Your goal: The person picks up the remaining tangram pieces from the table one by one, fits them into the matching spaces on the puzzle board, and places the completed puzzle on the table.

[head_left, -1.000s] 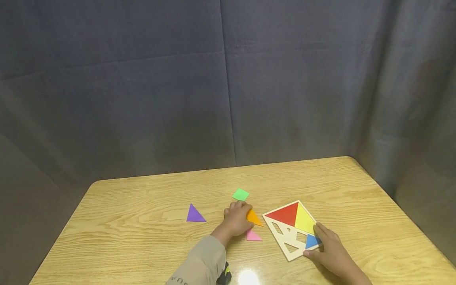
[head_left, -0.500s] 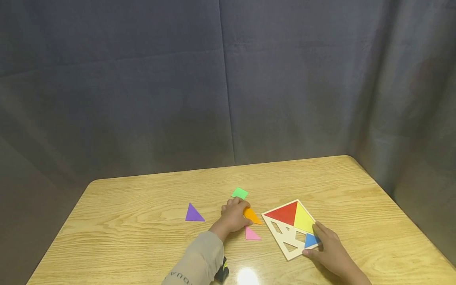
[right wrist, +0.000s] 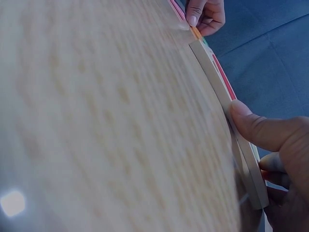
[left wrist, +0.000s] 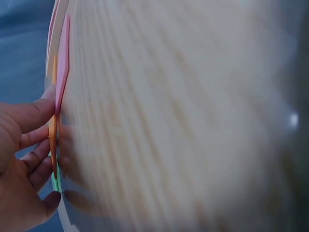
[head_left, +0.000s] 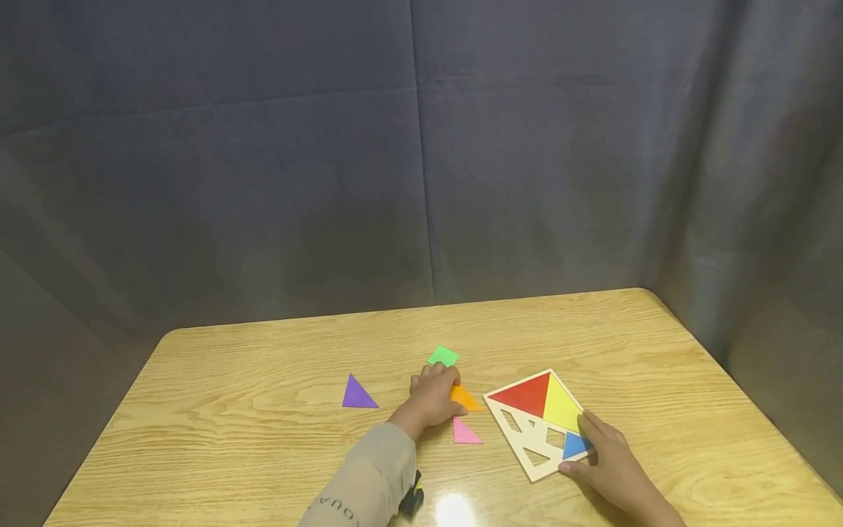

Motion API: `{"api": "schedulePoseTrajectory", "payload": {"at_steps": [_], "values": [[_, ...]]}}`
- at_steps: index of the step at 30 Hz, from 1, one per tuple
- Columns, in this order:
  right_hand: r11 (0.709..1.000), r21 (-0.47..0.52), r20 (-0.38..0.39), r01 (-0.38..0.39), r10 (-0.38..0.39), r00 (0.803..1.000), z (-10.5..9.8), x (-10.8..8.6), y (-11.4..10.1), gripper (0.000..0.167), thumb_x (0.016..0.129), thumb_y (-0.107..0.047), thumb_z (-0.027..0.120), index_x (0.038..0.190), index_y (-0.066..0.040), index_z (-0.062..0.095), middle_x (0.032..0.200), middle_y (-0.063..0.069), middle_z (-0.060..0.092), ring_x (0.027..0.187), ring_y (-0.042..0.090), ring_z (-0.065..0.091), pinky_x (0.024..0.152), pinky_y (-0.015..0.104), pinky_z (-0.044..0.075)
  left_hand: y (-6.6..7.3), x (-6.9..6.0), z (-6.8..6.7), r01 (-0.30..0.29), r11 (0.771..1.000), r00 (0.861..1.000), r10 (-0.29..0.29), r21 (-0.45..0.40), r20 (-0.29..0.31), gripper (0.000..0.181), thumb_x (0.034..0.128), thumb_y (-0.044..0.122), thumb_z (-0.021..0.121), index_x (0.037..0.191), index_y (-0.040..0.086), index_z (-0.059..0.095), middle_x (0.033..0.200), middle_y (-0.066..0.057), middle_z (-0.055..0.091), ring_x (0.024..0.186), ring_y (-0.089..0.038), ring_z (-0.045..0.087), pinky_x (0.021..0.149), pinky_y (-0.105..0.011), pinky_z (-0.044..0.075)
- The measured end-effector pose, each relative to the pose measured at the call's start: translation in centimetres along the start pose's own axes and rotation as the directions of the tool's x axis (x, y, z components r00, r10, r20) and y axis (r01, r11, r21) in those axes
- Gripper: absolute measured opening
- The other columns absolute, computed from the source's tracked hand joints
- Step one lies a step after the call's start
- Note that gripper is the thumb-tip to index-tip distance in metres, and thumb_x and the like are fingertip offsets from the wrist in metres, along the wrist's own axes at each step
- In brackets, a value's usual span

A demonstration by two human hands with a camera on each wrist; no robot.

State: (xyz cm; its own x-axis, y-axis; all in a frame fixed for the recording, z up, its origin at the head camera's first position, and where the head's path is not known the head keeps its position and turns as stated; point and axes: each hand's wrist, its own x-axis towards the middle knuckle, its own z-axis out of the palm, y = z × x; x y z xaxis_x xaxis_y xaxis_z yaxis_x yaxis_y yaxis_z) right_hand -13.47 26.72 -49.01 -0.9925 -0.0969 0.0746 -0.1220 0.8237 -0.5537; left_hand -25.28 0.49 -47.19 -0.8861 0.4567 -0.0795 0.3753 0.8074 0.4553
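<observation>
My left hand point(head_left: 432, 397) pinches an orange triangle point(head_left: 465, 398) between thumb and fingers, partly covering it. Its edge shows thin in the left wrist view, where the orange piece point(left wrist: 54, 130) lies against the thumb and fingers. A pink triangle point(head_left: 465, 432) lies just nearer than that hand, and a green square-like piece point(head_left: 443, 356) just beyond it. My right hand point(head_left: 609, 457) grips the right corner of a pale wooden tangram board point(head_left: 527, 441), thumb on the near edge. Set in the board are a red triangle point(head_left: 523, 395), a yellow triangle point(head_left: 560, 405) and a blue piece point(head_left: 576, 445).
Off to the left, a purple triangle point(head_left: 358, 394) lies flat on the wooden table point(head_left: 250, 439). Several cut-out openings show in the board's near-left part. A dark grey curtain point(head_left: 296, 183) hangs behind the table and along its right side.
The orange triangle's right tip has shifted slightly away from the pink triangle, with the left hand still on it. My right hand and the board have stayed in place.
</observation>
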Motion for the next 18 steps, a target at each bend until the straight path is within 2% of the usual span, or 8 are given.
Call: {"api": "schedulePoseTrajectory", "payload": {"at_steps": [10, 18], "values": [[1.0, -0.014, 0.009, -0.01, 0.01, 1.0, -0.3, 0.14, 0.16, 0.087, 0.065, -0.044, 0.067, 0.121, 0.015, 0.037, 0.127, 0.032, 0.028, 0.112, 0.048, 0.024, 0.086, 0.059, 0.024, 0.27, 0.24, -0.04, -0.048, 0.989, 0.997, 0.055, 0.136, -0.051, 0.037, 0.0666, 0.037, 0.07, 0.088, 0.013, 0.052, 0.074, 0.006, 0.038, 0.072, -0.013, 0.036, 0.067, -0.029, 0.025], [1.0, -0.006, 0.015, -0.014, 0.015, 1.0, -0.33, 0.15, 0.24, 0.087, 0.065, -0.044, 0.067, 0.12, 0.016, 0.036, 0.127, 0.032, 0.028, 0.112, 0.048, 0.023, 0.086, 0.06, 0.024, 0.35, 0.33, -0.22, -0.041, 0.993, 0.999, 0.045, 0.109, -0.031, 0.037, 0.0665, 0.035, 0.071, 0.087, 0.011, 0.052, 0.073, 0.004, 0.039, 0.071, -0.013, 0.037, 0.064, -0.027, 0.03]]}}
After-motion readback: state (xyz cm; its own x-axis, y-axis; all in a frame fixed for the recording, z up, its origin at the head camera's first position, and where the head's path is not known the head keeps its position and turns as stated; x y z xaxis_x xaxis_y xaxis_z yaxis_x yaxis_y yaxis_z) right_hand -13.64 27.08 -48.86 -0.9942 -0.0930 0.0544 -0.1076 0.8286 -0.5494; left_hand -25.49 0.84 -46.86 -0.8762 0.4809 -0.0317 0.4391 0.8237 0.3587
